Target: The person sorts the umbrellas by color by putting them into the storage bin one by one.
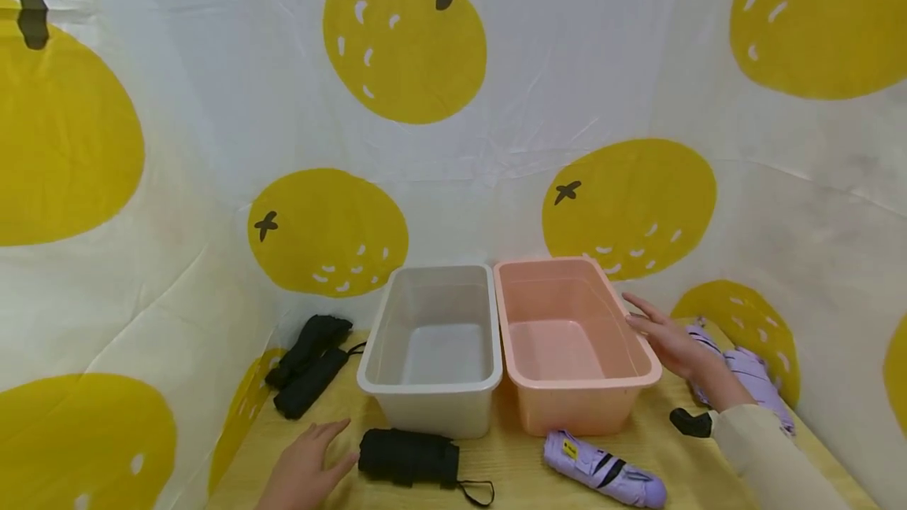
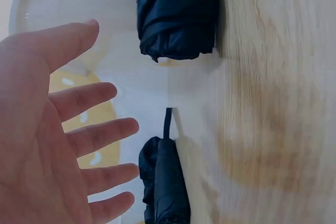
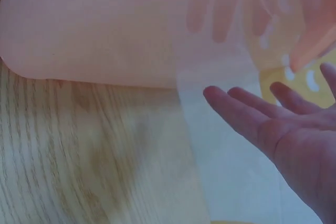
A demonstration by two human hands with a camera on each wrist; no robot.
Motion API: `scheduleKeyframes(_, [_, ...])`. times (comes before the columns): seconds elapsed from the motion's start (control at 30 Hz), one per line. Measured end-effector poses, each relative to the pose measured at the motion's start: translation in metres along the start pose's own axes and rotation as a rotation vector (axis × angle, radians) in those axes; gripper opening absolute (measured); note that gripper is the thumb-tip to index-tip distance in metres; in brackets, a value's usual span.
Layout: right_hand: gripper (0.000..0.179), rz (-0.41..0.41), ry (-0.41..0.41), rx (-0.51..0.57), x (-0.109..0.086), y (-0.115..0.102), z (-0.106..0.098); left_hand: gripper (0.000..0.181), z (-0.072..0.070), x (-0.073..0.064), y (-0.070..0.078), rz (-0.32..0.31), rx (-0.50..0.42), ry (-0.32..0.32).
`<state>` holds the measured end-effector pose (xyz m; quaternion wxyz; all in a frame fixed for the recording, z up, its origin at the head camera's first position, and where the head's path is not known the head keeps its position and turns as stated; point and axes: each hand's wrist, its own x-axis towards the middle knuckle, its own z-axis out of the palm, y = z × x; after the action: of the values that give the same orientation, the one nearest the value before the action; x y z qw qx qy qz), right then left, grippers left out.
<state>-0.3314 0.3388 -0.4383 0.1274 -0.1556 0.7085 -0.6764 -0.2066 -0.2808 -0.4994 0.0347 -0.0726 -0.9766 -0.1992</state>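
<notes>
My left hand (image 1: 305, 469) is spread beside a folded black umbrella (image 1: 411, 456) with a wrist loop, holding nothing. In the left wrist view, its fingers (image 2: 102, 136) are straight and apart from that umbrella. My right hand (image 1: 669, 343) is at the right side of a pink plastic bin (image 1: 581, 384), fingers extended and holding nothing. Whether its fingertips touch the rim I cannot tell. The right wrist view has the hand (image 3: 299, 135) next to the bin's glossy wall, which reflects it. A folded lilac umbrella (image 1: 602, 469) lies in front of the pink bin.
Left of the pink bin stands a light grey bin (image 1: 432, 390). More folded black umbrellas (image 1: 312, 380) lie at the left by the curtain, and lilac ones (image 1: 754, 380) at the right. Fruit-patterned cloth (image 1: 496, 140) encloses the wooden table (image 1: 513, 486) at the back and sides.
</notes>
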Motion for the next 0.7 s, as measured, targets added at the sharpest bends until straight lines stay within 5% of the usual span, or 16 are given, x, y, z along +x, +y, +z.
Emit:
scheduleKeyframes(0.2, [0.070,-0.050,-0.038,0.075,0.003,0.001,0.006,0.056,-0.009,0.013,-0.006,0.023,-0.017,0.033])
scheduleKeyframes(0.47, [0.070,-0.024,-0.060,0.069,0.005,0.011,0.012,0.055,-0.017,0.025,-0.020,0.042,-0.066,-0.038])
scheduleKeyframes(0.7, [0.070,-0.039,0.003,0.036,0.005,0.008,0.018,0.050,-0.026,0.048,-0.031,0.075,0.012,0.043])
